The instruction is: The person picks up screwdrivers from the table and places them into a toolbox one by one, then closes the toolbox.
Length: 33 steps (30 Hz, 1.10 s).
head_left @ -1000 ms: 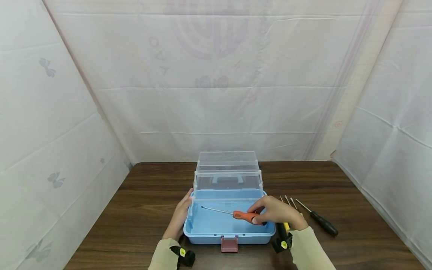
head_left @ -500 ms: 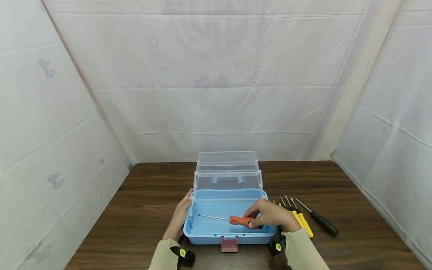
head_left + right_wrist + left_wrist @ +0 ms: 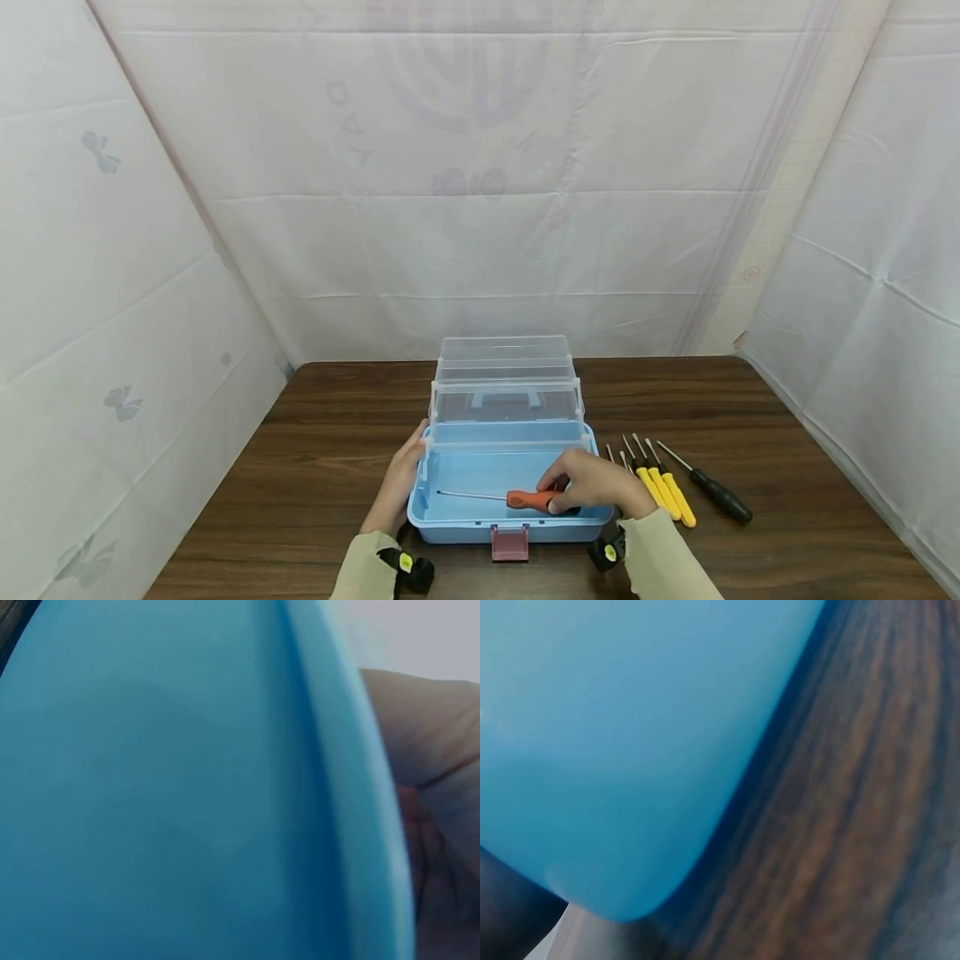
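A blue plastic toolbox (image 3: 442,532) stands with its see-through lid (image 3: 506,367) raised at the back. Against its left side rests my left hand (image 3: 397,485), fingers extended along the wall. My right hand (image 3: 592,485) reaches over the right rim and pinches the dark end of an orange-handled screwdriver (image 3: 522,499). The shaft points left, low within the box near its front. Seen from the right wrist, the toolbox wall (image 3: 150,787) fills most of the view and hides the screwdriver; part of the hand shows beyond the rim. The left wrist view has only the box's outer wall (image 3: 645,735) and tabletop.
Right of the box lie several yellow-handled screwdrivers (image 3: 667,493), side by side, partly behind the right hand. Farther right is a black-handled screwdriver (image 3: 722,496). A reddish latch (image 3: 509,544) hangs at the toolbox front. White sheeting (image 3: 480,167) surrounds the wooden table (image 3: 322,467).
My right hand has moved left and lower with the orange-handled screwdriver, deeper into the box. More of the yellow-handled screwdrivers now shows. The left hand has stayed put.
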Each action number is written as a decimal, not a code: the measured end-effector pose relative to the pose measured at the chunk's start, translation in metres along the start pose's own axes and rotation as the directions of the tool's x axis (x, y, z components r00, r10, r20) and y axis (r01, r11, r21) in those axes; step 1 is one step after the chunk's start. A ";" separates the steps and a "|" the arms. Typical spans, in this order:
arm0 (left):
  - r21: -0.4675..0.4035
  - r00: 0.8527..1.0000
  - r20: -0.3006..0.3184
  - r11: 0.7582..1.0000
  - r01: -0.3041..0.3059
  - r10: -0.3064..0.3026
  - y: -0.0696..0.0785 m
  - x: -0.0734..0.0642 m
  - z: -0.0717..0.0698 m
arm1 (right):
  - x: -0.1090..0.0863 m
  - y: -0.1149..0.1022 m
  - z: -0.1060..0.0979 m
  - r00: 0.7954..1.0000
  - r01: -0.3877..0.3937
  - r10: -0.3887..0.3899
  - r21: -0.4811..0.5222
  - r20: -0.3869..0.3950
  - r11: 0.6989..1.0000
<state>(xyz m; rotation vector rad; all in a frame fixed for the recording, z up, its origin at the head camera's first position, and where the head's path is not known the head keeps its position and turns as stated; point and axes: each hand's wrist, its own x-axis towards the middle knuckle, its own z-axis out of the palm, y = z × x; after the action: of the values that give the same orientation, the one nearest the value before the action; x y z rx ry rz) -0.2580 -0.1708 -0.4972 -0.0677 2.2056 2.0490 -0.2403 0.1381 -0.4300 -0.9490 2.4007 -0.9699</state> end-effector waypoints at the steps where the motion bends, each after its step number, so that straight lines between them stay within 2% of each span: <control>1: 0.000 1.000 -0.001 1.000 -0.001 0.001 0.000 0.000 0.000 | 0.000 0.000 0.001 1.000 -0.004 0.004 -0.005 0.001 1.000; 33: -0.018 1.000 0.018 1.000 -0.007 0.008 0.000 0.000 0.001 | 0.008 0.001 0.017 0.998 -0.046 0.049 -0.082 0.030 0.996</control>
<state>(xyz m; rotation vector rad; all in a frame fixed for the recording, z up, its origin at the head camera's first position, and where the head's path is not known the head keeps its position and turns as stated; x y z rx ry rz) -0.2580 -0.1701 -0.4971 -0.0427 2.1804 2.0651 -0.2369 0.1248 -0.4426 -0.9242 2.4410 -0.8399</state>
